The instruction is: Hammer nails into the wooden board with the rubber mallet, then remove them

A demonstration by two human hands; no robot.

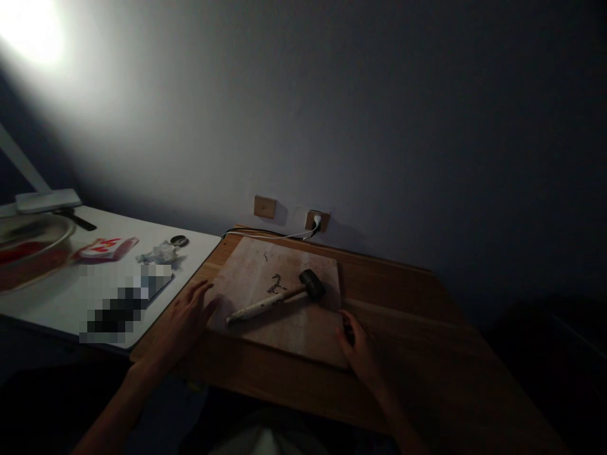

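A pale wooden board [279,319] lies on a brown wooden table [427,354]. On it rests a mallet [277,297] with a black head and a light handle, and beside it a small bent metal piece [275,284]. My left hand [190,316] lies flat at the board's left edge, fingers stretched out. At the board's right edge sits my right hand [358,344], its fingers curled against that edge. Neither hand touches the mallet.
To the left stands a white table [61,297] with a bowl [33,246], a red-and-white packet [107,248], crumpled wrapping [159,254] and a blurred-out item. A wall socket with a white plug and cable [317,221] is behind the board. The room is dim.
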